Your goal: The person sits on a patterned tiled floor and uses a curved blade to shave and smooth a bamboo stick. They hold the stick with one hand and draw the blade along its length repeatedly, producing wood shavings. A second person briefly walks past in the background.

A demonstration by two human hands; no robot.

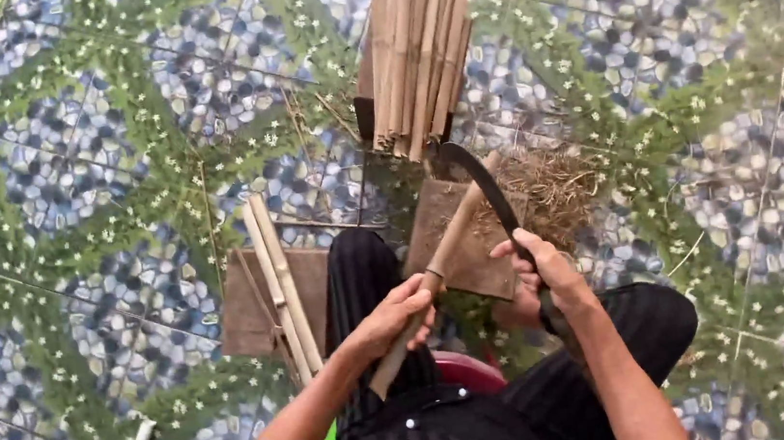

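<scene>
Left hand (400, 314): fingers closed round a bamboo strip (452, 235), which slants up and right over the lap.
Right hand (536, 278): clamped on the handle of a curved dark blade (486, 186) (edge touching the strip's far end).
Bundle (415, 53): cut strips, far centre, on the tiled floor (76, 166).
Board (457, 242): brown, under the strip.
Shavings (554, 188): right of the board.
Loose strips (280, 280): left, on a second board (246, 308).

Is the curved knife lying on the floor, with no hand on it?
No, the right hand grips the curved knife and holds its blade against the bamboo stick that the left hand holds.
</scene>
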